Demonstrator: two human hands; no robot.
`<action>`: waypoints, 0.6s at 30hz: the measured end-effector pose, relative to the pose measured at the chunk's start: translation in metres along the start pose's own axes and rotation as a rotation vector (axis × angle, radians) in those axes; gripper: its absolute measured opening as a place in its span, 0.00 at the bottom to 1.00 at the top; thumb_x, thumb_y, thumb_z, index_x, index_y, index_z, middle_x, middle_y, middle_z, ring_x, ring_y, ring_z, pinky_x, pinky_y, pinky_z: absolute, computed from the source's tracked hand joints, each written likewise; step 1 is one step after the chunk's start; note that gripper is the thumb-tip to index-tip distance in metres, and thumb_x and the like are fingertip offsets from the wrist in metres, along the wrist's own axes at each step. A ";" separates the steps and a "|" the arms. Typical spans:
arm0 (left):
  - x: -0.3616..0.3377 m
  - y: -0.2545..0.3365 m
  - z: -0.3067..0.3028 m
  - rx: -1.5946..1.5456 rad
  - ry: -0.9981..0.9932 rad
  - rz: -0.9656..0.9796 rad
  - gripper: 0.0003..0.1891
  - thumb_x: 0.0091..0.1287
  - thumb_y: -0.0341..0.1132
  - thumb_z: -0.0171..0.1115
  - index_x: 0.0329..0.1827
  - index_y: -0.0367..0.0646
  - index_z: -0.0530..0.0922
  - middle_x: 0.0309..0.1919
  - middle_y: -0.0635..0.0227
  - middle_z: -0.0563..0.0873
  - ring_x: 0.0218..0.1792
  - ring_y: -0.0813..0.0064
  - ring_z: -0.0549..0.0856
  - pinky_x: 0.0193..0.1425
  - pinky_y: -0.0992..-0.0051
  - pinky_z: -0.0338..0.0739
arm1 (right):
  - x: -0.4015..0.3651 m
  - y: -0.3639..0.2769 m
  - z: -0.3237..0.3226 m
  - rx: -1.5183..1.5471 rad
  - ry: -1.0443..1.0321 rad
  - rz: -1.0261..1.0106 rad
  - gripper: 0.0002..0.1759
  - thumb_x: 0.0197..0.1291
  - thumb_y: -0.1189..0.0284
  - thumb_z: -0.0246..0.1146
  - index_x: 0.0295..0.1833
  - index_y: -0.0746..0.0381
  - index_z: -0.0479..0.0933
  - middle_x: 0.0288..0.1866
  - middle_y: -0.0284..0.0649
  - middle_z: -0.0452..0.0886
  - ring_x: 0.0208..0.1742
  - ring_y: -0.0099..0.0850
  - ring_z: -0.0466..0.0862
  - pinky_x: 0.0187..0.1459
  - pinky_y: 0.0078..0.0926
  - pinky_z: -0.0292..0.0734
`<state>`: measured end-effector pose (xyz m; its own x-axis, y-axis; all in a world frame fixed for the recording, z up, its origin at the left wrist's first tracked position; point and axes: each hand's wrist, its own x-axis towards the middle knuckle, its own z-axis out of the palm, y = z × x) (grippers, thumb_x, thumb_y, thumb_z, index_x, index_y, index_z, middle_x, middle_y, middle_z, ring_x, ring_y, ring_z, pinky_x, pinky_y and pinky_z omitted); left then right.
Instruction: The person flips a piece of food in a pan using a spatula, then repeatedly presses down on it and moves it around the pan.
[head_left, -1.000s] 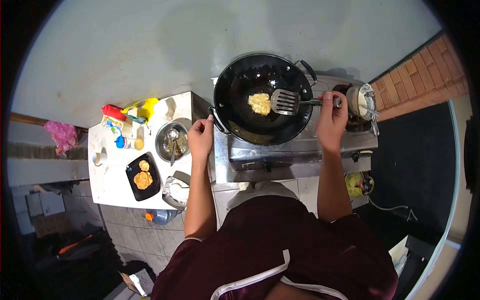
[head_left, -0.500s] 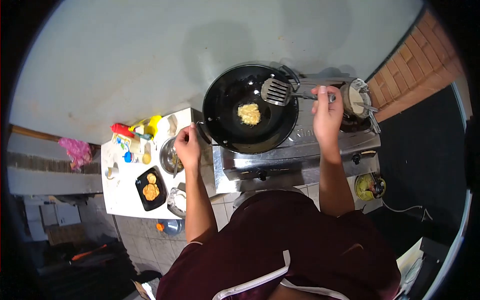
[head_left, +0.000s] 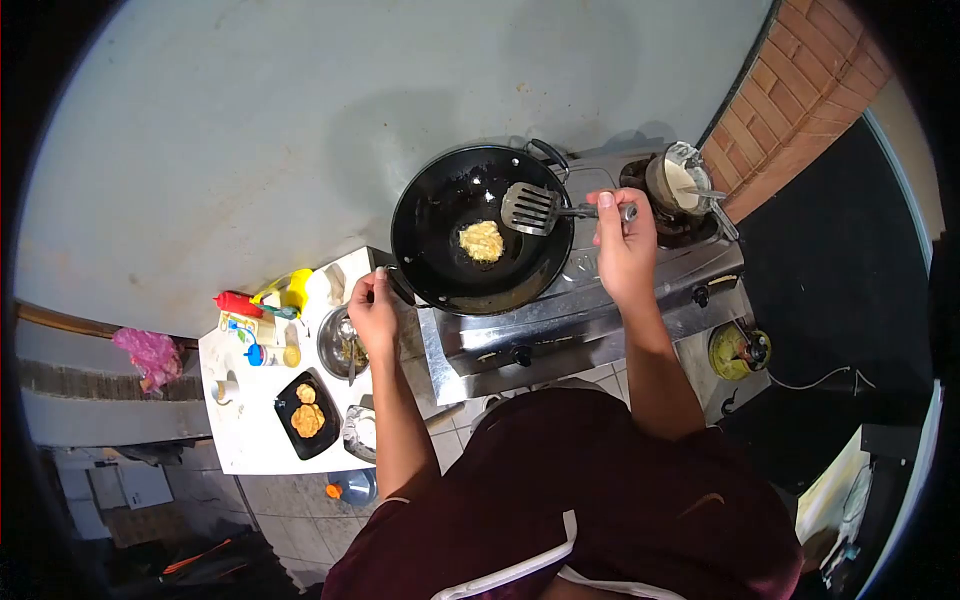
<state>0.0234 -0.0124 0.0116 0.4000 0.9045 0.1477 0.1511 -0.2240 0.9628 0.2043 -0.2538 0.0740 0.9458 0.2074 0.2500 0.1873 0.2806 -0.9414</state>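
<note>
A black wok [head_left: 430, 215] sits on the stove, with a small pale-yellow fritter [head_left: 481, 241] frying in its middle. My right hand [head_left: 627, 250] is closed around the handle of a slotted metal spatula [head_left: 531, 208]. The spatula's blade hangs over the right side of the wok, to the right of the fritter and apart from it. My left hand [head_left: 374, 318] is at the wok's left side, fingers pinched on its loop handle [head_left: 400, 288].
The steel stove [head_left: 560, 350] has a container of pale batter [head_left: 680, 185] at its right rear. On the white table [head_left: 245, 440] at left are a black dish [head_left: 318, 440] with browned fritters, a metal bowl [head_left: 335, 352] and bottles. A brick ledge [head_left: 790, 90] borders the right.
The camera view has turned slightly, shifting the whole scene. My hands, the spatula and the fritter keep nearly the same places relative to the wok.
</note>
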 end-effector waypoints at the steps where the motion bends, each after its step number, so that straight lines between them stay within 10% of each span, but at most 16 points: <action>1: 0.000 -0.002 -0.003 -0.036 0.001 -0.016 0.12 0.69 0.38 0.58 0.31 0.38 0.77 0.22 0.79 0.74 0.26 0.88 0.67 0.32 0.84 0.63 | -0.003 0.000 0.001 -0.004 0.003 -0.002 0.08 0.66 0.70 0.58 0.41 0.61 0.67 0.39 0.38 0.80 0.26 0.15 0.71 0.28 0.14 0.69; 6: 0.007 -0.017 -0.015 -0.094 -0.008 -0.015 0.15 0.71 0.42 0.55 0.30 0.40 0.76 0.23 0.77 0.73 0.27 0.86 0.67 0.33 0.82 0.63 | -0.013 0.008 0.008 0.143 0.109 -0.125 0.05 0.65 0.76 0.59 0.41 0.62 0.68 0.39 0.35 0.77 0.38 0.16 0.72 0.40 0.13 0.68; 18: 0.012 -0.022 -0.024 -0.007 -0.116 -0.050 0.11 0.64 0.37 0.65 0.33 0.38 0.78 0.24 0.79 0.75 0.27 0.88 0.70 0.33 0.85 0.64 | -0.022 0.006 0.022 -0.032 0.061 -0.048 0.07 0.65 0.72 0.59 0.43 0.63 0.70 0.34 0.29 0.74 0.31 0.14 0.69 0.32 0.11 0.65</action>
<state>0.0034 0.0124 -0.0020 0.4940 0.8664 0.0731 0.1670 -0.1771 0.9699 0.1791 -0.2360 0.0680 0.9497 0.1368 0.2817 0.2403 0.2584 -0.9357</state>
